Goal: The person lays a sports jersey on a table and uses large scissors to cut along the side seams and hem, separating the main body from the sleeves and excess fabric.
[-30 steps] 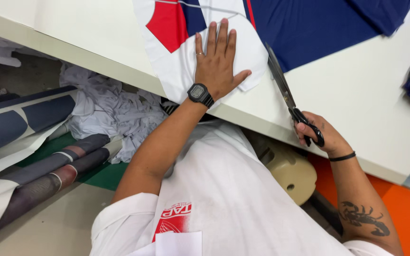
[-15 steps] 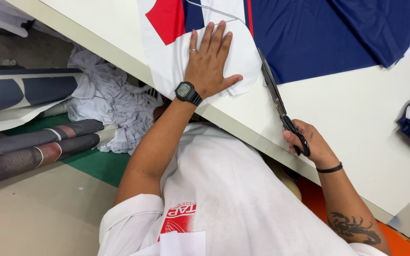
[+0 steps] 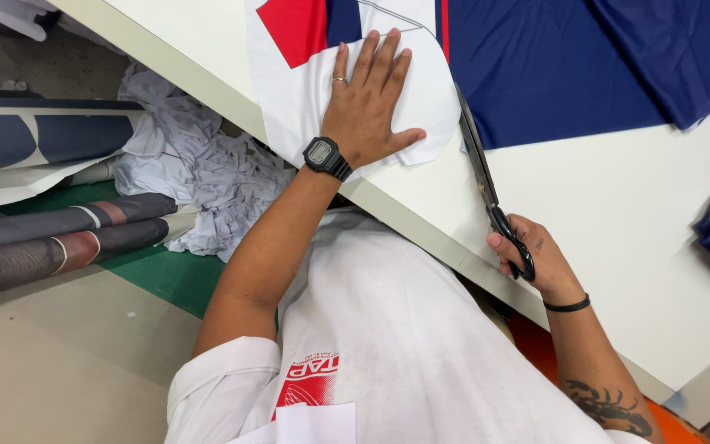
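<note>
While left hand (image 3: 369, 115) flattens white fabric (image 3: 306, 107), right hand (image 3: 532, 263) holds scissors (image 3: 480, 177).

Scissors (image 3: 486, 185): I see the blades lie further along the edge of the white cloth (image 3: 306, 107) than a second ago, tips now up beside the blue fabric (image 3: 560, 74).
Right hand (image 3: 532, 263): it sits higher on the table (image 3: 618, 214) than before, following the scissors forward.
Left hand (image 3: 367, 103): it presses the cloth slightly nearer the table edge than earlier.
</note>
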